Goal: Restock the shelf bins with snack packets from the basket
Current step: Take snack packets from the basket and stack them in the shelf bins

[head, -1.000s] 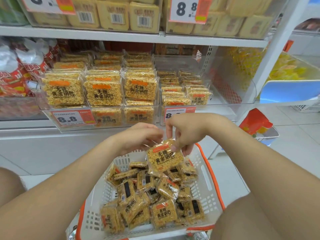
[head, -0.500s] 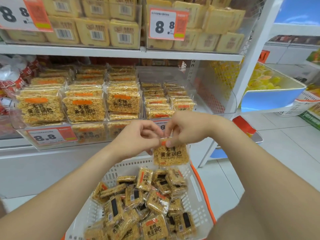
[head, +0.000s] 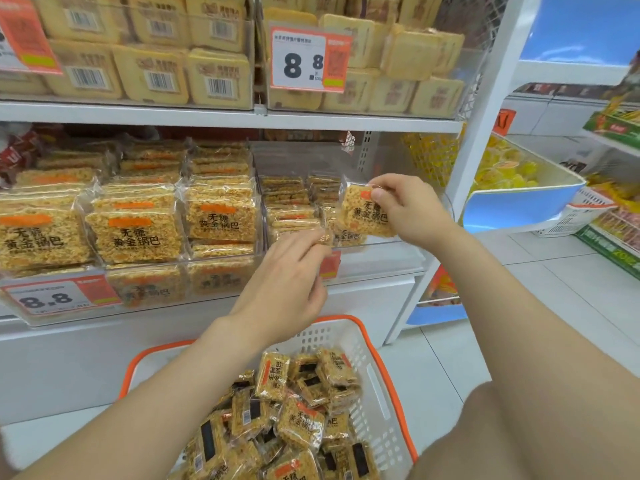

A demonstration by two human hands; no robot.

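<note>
My right hand [head: 408, 213] pinches one snack packet [head: 363, 216], a golden rice-crisp square in clear wrap, by its top corner. It hangs upright over the front of the clear right shelf bin [head: 398, 157], where several like packets [head: 287, 202] lie stacked low. My left hand [head: 291, 275] is just below and left of the packet with fingers curled at the bin's front edge. Blur hides whether it still pinches the wrapper. Below stands the white, orange-rimmed basket [head: 384, 386] holding several more packets [head: 301, 420].
The left shelf bin [head: 207, 299] is packed with upright packets [head: 135, 233] of the same snack. The shelf above [head: 346, 121] carries pale yellow packs and an 8.8 price tag [head: 304, 58]. A blue-fronted bin [head: 519, 206] of yellow sweets juts out on the right.
Both hands lifted the packet from over the basket up to the right bin. The left hand has dropped away from its top edge, and my view tilted upward.
</note>
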